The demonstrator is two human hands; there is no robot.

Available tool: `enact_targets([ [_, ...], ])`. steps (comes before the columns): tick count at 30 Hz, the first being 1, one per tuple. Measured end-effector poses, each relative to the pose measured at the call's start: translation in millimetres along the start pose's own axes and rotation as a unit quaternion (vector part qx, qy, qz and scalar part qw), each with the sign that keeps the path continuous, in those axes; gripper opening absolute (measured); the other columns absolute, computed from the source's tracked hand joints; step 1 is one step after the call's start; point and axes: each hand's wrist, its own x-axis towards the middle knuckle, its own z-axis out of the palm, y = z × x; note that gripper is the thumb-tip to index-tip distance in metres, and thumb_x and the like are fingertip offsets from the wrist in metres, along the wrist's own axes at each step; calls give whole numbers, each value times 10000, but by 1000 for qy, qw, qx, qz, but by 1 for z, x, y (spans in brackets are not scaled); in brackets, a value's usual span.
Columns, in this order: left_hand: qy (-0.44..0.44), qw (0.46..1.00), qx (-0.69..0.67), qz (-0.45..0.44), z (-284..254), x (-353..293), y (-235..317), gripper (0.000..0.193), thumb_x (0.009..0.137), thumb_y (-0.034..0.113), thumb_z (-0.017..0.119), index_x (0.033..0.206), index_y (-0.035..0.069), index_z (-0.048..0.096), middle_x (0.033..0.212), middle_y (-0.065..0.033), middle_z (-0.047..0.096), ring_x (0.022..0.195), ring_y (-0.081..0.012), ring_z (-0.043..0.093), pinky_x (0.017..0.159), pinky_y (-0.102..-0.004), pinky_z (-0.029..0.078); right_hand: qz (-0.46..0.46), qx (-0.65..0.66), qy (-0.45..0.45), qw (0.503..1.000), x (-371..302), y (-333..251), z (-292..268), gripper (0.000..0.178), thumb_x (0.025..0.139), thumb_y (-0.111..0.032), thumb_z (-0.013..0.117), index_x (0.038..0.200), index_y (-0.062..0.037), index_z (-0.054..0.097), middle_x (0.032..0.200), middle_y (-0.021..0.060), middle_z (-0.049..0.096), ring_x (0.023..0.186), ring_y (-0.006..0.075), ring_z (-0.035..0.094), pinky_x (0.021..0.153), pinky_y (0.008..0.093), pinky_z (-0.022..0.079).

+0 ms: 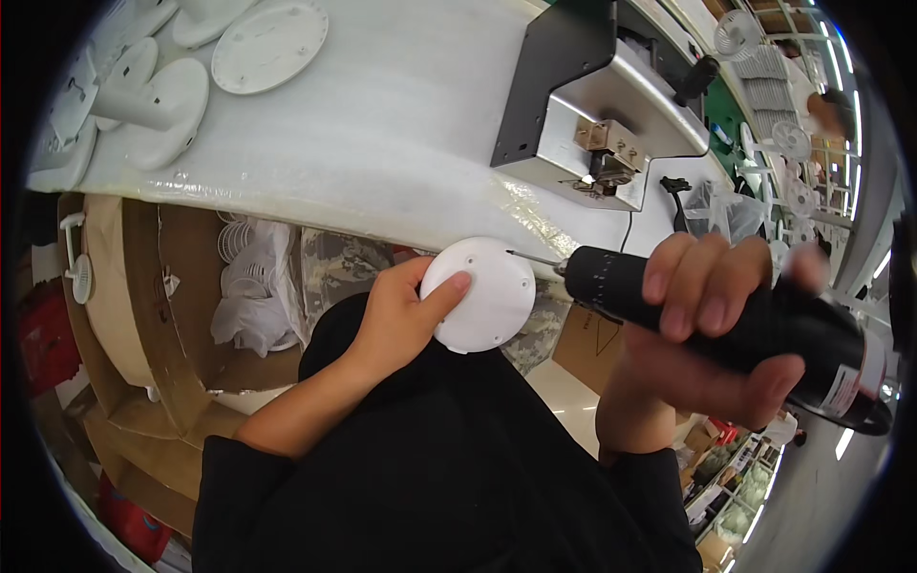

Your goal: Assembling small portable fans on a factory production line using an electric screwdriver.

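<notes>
My left hand [406, 310] grips a round white plastic base plate [485, 301] by its left side, thumb pressed on the face. Small holes sit near the plate's rim. In my right hand [707, 306] is a black electric screwdriver [611, 282], held sideways with fingers wrapped round its body. Its thin bit [535, 258] points left and its tip meets or nearly meets a hole at the plate's upper edge; whether a screw is there is too small to tell. The plate is held over my lap, just off the table's near edge.
On the white table [382, 124] a metal screw-feeding machine [611, 115] stands at right. Several white fan bases [172, 105] and a loose round plate [270, 46] lie at far left. Below the edge, a cardboard box [191, 277] holds white fan parts [253, 286]. People work at far right.
</notes>
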Motion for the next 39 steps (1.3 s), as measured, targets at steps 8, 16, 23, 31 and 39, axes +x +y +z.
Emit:
enact_targets([
  [8,-16,1000,-5,-13,17,1,19,295,909,163,632,1037,-102,651,814,-127,683,671,-134,609,591,-230,493,3,13,-73,997,0,0,-7,564,857,-434,596,1304,-131,434,747,16,538,570,120,512,613,323,464],
  [16,-24,1000,6,-1,42,1,33,294,907,175,632,1007,-100,658,792,-124,676,648,-137,602,579,-241,490,16,-15,-73,997,5,-11,-20,546,858,-449,602,1263,-120,441,741,18,542,557,121,509,595,320,468],
  [23,-35,999,33,-6,63,4,43,302,910,201,626,976,-92,657,756,-121,668,620,-146,589,563,-257,479,13,-41,-97,994,15,-23,-29,463,868,-450,642,1145,-130,455,737,24,550,556,122,520,590,317,474],
  [31,-36,999,38,-9,47,10,33,288,908,197,621,949,-86,656,747,-113,661,616,-141,570,558,-259,465,37,-57,-122,990,11,-3,-14,416,877,-414,677,1083,-134,448,729,24,549,570,130,536,600,312,481],
  [39,-51,998,41,-1,16,9,42,304,906,197,627,984,-96,659,753,-115,670,632,-142,583,574,-255,477,123,-70,-98,985,16,-2,14,707,840,-465,725,1334,-85,391,719,61,578,606,153,574,625,314,507],
])
